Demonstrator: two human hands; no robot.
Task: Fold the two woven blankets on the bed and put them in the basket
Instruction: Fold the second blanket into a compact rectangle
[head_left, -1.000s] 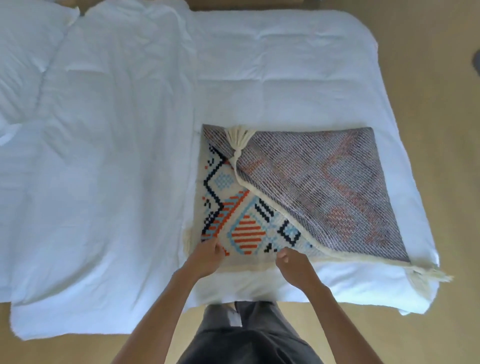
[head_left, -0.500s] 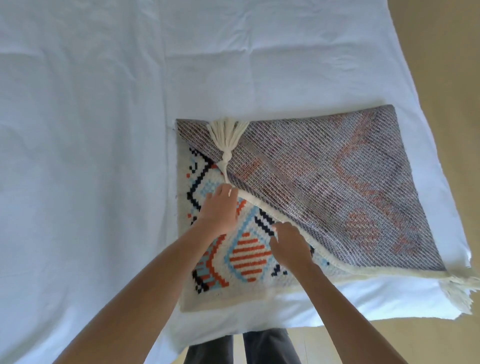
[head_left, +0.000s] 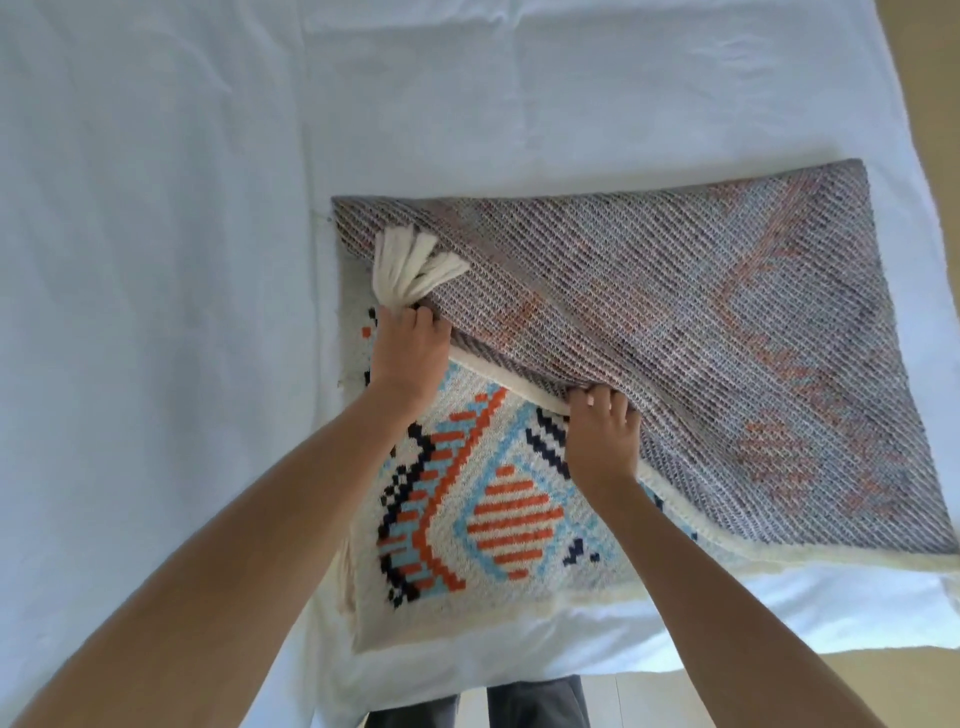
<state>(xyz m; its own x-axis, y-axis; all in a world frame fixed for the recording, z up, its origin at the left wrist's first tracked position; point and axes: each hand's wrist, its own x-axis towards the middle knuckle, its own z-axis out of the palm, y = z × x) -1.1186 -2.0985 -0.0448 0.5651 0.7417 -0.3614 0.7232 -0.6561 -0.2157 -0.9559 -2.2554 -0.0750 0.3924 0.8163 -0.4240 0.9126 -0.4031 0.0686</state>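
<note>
Curled fingers (head_left: 415, 321) of the left hand (head_left: 410, 358) grip the folded flap's corner beneath the tassel (head_left: 410, 265). The right hand (head_left: 602, 441) pinches its cream hem, probably to straighten the crooked fold. The woven blanket (head_left: 701, 338) lies centre-right on the bed (head_left: 156, 260).

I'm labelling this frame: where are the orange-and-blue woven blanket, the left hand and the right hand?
Orange-and-blue woven blanket (head_left: 675, 312): head view, grey underside of folded flap.
Left hand (head_left: 409, 359): head view, back of hand.
Right hand (head_left: 602, 441): head view, back of hand.
</note>
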